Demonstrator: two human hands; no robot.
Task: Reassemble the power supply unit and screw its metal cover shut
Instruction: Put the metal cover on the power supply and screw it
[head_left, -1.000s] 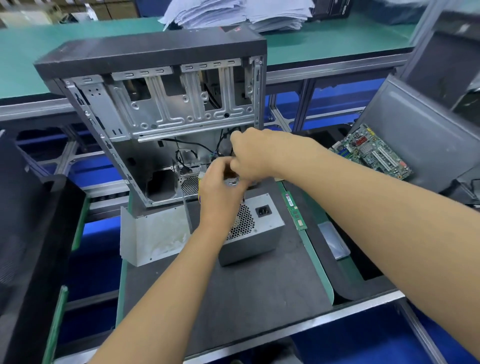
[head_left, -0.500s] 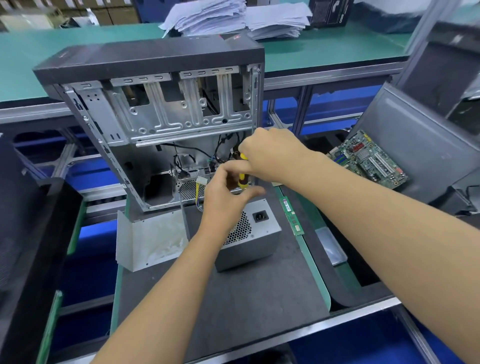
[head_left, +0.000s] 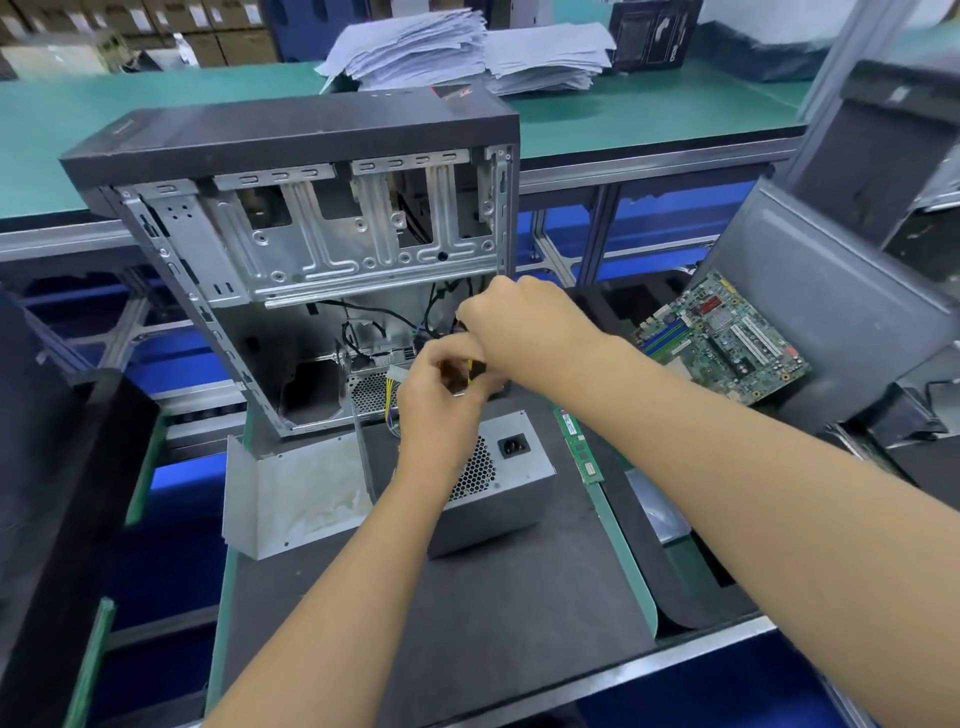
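Observation:
The grey power supply unit (head_left: 506, 488) lies on the dark mat, its mesh vent and power socket facing up. Its bent metal cover (head_left: 291, 493) stands detached to the left of it. Over the unit's far end, my right hand (head_left: 524, 327) grips a screwdriver with a yellow-and-black handle (head_left: 474, 370), pointing down. My left hand (head_left: 441, 410) curls its fingers round the lower part of the screwdriver, just above the unit. The tip and any screw are hidden by my hands. Yellow wires and a white connector (head_left: 395, 375) stick out behind the unit.
An open, stripped computer case (head_left: 311, 234) stands upright right behind the unit. A green RAM stick (head_left: 579, 441) lies on the mat to the right. A motherboard (head_left: 722, 338) rests on a grey panel farther right. Paper stacks (head_left: 467, 47) lie on the green bench behind.
My hands stayed over the unit's far end. The left hand's fingers closed in round the screwdriver's lower part under the right hand. The view shifted slightly.

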